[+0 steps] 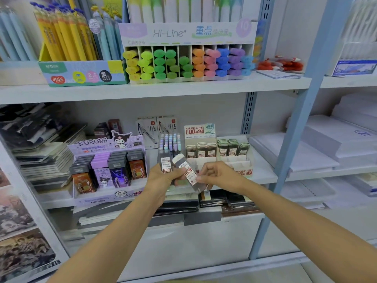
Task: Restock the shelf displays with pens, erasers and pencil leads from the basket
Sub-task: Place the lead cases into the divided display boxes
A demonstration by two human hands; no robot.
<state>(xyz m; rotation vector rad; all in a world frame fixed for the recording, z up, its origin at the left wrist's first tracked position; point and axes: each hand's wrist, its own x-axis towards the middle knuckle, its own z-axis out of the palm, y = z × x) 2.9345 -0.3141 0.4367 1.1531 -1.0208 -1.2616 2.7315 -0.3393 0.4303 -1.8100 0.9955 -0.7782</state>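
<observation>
My left hand (163,177) grips a small stack of pencil lead cases (165,163), dark with white barcode labels. My right hand (217,174) pinches the lower end of one tilted lead case (186,170) with a white cap, which still touches the stack. Both hands hover in front of the middle shelf. Just behind them stands the white lead display box (201,153) holding several upright cases, with a second display box (234,152) to its right. The basket is out of view.
A purple Kuromi lead display (108,166) stands to the left. Pastel pens (170,142) rise behind my hands. The upper shelf carries a Hi-Line highlighter rack (187,62) and yellow pens (63,35). Notebooks (47,158) and paper reams (330,144) flank the displays.
</observation>
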